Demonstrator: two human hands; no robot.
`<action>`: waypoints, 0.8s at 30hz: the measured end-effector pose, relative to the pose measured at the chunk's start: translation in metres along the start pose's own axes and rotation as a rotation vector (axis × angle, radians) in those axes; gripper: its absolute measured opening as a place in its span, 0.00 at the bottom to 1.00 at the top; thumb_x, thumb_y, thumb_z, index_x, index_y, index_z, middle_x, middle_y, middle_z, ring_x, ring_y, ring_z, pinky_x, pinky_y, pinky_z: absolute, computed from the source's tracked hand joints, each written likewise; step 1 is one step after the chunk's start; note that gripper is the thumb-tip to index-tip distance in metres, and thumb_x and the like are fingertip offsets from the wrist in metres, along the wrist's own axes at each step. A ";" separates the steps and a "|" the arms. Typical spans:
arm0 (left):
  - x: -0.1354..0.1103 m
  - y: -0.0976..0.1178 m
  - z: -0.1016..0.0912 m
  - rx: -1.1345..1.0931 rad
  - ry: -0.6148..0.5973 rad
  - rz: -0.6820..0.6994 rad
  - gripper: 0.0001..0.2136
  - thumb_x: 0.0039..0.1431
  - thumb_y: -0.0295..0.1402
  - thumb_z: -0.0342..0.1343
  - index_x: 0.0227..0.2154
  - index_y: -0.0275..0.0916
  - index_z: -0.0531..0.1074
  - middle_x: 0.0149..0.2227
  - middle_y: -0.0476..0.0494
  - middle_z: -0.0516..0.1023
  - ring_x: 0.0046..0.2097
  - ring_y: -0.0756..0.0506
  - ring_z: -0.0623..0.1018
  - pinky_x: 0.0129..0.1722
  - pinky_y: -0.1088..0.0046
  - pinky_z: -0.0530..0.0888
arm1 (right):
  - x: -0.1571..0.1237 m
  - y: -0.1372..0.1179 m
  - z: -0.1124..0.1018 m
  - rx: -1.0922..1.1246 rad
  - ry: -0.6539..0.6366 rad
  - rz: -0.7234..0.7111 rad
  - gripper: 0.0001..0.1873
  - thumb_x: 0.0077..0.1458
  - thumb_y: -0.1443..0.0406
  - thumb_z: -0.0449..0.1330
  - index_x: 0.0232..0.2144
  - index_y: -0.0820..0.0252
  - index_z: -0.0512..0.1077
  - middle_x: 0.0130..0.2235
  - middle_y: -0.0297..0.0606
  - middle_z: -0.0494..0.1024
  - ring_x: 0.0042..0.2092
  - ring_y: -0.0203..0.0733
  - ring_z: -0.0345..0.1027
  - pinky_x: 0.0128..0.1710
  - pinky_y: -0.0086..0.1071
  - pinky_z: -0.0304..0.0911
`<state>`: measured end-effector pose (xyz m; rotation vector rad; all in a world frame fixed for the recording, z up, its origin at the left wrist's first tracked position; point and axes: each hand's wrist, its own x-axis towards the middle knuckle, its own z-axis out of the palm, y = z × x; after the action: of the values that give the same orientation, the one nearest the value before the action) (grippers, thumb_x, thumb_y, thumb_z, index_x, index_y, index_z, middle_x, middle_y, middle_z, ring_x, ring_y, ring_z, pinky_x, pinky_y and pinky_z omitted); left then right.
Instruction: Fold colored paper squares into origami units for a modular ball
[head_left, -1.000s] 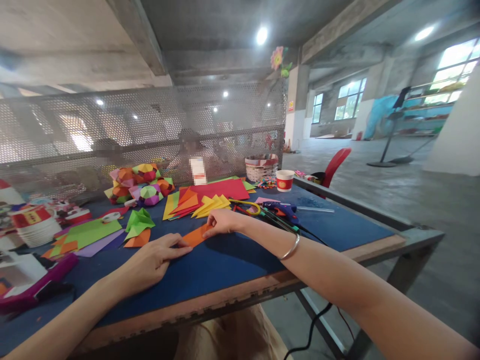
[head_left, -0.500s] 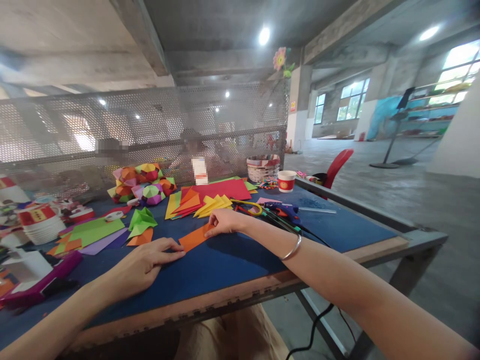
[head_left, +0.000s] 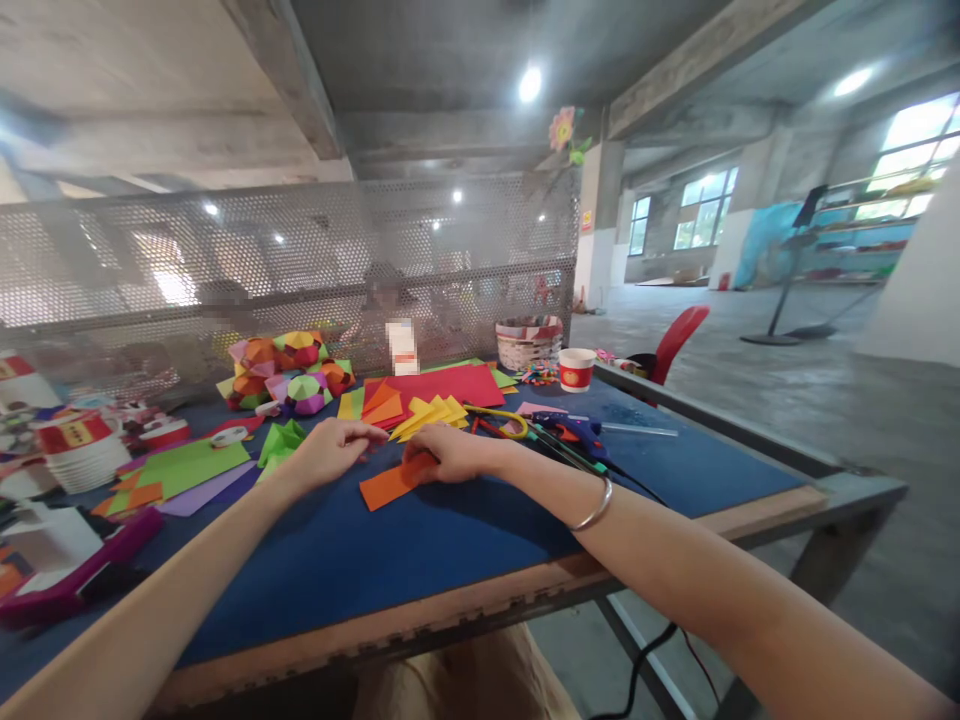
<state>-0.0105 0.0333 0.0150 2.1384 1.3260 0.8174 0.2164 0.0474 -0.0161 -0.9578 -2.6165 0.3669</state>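
A folded orange paper strip [head_left: 385, 488] lies on the blue tabletop in front of me. My right hand [head_left: 454, 452] is closed on its right end, and the fingers cover that end. To the upper left of the strip is my left hand [head_left: 334, 452], off the paper, with thumb and fingers apart and holding nothing. A green folded paper piece [head_left: 280, 441] sits partly hidden behind my left hand. Beyond both hands lie yellow folded pieces [head_left: 431, 415], orange sheets [head_left: 383, 404] and a red sheet [head_left: 457, 387].
Scissors with yellow handles [head_left: 510, 422] and a blue glue gun [head_left: 570, 428] lie right of my hands. Behind them stand a paper cup [head_left: 577, 371] and a basket [head_left: 529, 345]. Paper balls [head_left: 306, 390], stacked cups [head_left: 84, 455] and a purple tape dispenser [head_left: 82, 580] are leftward.
My left hand has let go of the orange strip's left end and moved up and right. My right hand keeps its hold, its fingers now further over the strip.
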 end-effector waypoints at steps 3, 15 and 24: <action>0.005 -0.006 0.011 -0.142 -0.004 -0.080 0.18 0.44 0.41 0.61 0.36 0.36 0.83 0.39 0.36 0.86 0.41 0.36 0.84 0.37 0.64 0.80 | 0.000 0.000 0.000 0.077 0.022 0.013 0.17 0.51 0.69 0.69 0.45 0.63 0.76 0.45 0.44 0.80 0.45 0.47 0.73 0.45 0.36 0.67; -0.013 -0.011 0.009 -0.288 -0.041 -0.153 0.24 0.47 0.55 0.67 0.38 0.40 0.85 0.40 0.40 0.87 0.42 0.39 0.82 0.38 0.69 0.75 | 0.000 -0.012 0.004 0.280 0.246 0.000 0.14 0.52 0.74 0.67 0.42 0.61 0.78 0.41 0.39 0.82 0.45 0.45 0.76 0.46 0.36 0.67; -0.024 -0.006 0.007 -0.488 -0.224 -0.225 0.26 0.49 0.57 0.67 0.42 0.40 0.83 0.40 0.39 0.87 0.38 0.41 0.83 0.33 0.72 0.74 | 0.000 -0.019 0.004 0.268 0.292 -0.076 0.13 0.53 0.79 0.62 0.39 0.63 0.80 0.40 0.40 0.84 0.44 0.44 0.78 0.46 0.34 0.67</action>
<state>-0.0182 0.0133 0.0004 1.6144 1.0911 0.6987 0.2042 0.0329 -0.0137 -0.7562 -2.2630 0.5027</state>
